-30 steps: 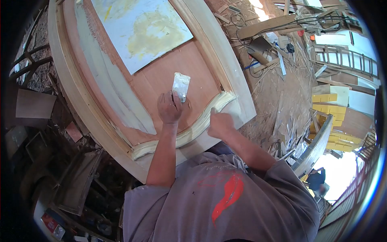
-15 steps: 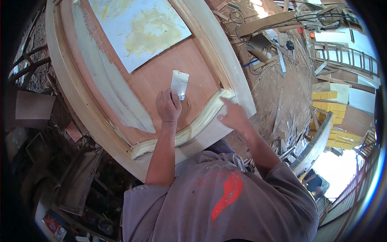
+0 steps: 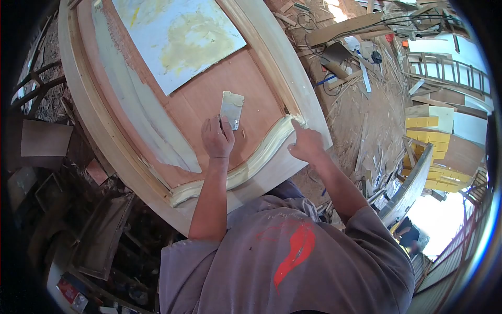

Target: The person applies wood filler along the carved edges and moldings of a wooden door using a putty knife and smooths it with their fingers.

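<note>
Clasping smeared scraper (image 3: 231,107) in left grip (image 3: 217,138) above wooden panel (image 3: 194,109), probably sparing cream-coated moulding (image 3: 252,162) along near edge; resting forefinger (image 3: 299,129) of empty, unclenched right grip (image 3: 308,145) apparently on moulding's right end, likely for finer touch.

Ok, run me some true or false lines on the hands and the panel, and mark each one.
1. The left hand holds a flat scraper. True.
2. The right hand grips a brush. False: it holds no tool, and a finger extends to the curved moulding.
3. A stained white sheet lies over part of the reddish panel. True.
4. The shirt is plain grey. False: it bears a red mark.
</note>
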The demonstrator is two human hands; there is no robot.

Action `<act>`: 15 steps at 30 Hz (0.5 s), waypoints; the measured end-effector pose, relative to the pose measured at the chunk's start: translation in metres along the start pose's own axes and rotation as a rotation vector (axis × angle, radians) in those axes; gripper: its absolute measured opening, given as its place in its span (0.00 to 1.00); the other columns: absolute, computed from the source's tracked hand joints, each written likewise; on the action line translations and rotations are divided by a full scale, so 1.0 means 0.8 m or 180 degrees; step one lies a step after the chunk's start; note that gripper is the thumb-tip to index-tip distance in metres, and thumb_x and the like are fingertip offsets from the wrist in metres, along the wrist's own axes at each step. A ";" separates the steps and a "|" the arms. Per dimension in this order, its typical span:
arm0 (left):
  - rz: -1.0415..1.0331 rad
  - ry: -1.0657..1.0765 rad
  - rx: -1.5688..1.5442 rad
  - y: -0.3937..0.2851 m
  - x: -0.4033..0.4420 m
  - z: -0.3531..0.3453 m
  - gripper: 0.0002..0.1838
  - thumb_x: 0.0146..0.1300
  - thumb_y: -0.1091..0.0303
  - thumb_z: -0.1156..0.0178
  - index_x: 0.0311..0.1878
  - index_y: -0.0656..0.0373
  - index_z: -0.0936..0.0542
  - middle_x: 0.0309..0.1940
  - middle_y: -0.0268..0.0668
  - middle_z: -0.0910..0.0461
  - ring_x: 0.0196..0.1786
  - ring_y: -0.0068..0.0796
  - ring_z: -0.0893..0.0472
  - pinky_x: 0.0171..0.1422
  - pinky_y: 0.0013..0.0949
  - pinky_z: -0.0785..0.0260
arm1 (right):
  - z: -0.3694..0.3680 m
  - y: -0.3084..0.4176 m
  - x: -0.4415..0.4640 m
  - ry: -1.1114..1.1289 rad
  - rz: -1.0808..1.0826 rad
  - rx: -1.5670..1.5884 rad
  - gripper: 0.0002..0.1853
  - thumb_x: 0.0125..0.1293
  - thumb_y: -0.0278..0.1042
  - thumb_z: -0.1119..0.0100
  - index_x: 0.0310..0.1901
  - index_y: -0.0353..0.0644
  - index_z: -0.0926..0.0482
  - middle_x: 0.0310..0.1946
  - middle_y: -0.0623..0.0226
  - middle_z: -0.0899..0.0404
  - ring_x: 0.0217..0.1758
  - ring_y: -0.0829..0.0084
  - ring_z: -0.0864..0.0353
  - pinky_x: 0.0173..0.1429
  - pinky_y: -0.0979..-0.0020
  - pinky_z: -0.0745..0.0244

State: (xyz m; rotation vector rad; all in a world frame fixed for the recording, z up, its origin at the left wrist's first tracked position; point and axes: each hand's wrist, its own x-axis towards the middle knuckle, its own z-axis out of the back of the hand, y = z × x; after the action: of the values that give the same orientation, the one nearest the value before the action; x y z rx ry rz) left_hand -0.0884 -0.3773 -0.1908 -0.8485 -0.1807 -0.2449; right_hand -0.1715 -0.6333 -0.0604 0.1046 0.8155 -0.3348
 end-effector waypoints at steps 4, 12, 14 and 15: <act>0.0043 0.0028 -0.0001 -0.003 0.001 0.003 0.12 0.78 0.66 0.43 0.41 0.66 0.20 0.32 0.50 0.21 0.37 0.55 0.21 0.43 0.55 0.29 | -0.006 0.010 -0.009 0.0055 0.0131 0.0031 0.49 0.58 0.45 0.28 0.81 0.39 0.37 0.39 0.50 0.10 0.45 0.48 0.09 0.54 0.49 0.16; 0.0045 0.0007 -0.0009 0.001 0.000 0.000 0.11 0.78 0.66 0.43 0.42 0.66 0.20 0.33 0.50 0.19 0.38 0.55 0.20 0.44 0.54 0.28 | -0.027 0.041 -0.035 0.0231 0.0449 -0.0045 0.51 0.59 0.46 0.28 0.83 0.41 0.40 0.36 0.51 0.11 0.42 0.49 0.09 0.50 0.49 0.16; -0.0018 -0.0027 -0.0031 0.002 0.001 -0.001 0.12 0.78 0.66 0.43 0.42 0.66 0.19 0.34 0.50 0.19 0.38 0.55 0.20 0.44 0.54 0.28 | -0.042 0.046 -0.046 0.0185 0.0595 0.0045 0.51 0.59 0.45 0.30 0.83 0.42 0.42 0.33 0.51 0.11 0.39 0.47 0.10 0.48 0.46 0.17; 0.0028 -0.0005 -0.0053 0.000 0.002 0.000 0.12 0.78 0.66 0.43 0.42 0.66 0.19 0.34 0.50 0.19 0.38 0.55 0.20 0.44 0.54 0.28 | -0.046 0.050 -0.051 0.0261 0.0631 0.0029 0.51 0.59 0.45 0.30 0.83 0.42 0.42 0.33 0.51 0.11 0.39 0.47 0.10 0.48 0.46 0.17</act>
State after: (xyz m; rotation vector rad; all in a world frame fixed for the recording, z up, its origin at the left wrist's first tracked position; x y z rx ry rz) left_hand -0.0873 -0.3774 -0.1900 -0.8658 -0.1764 -0.2378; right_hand -0.2094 -0.5772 -0.0571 0.2073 0.8770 -0.1480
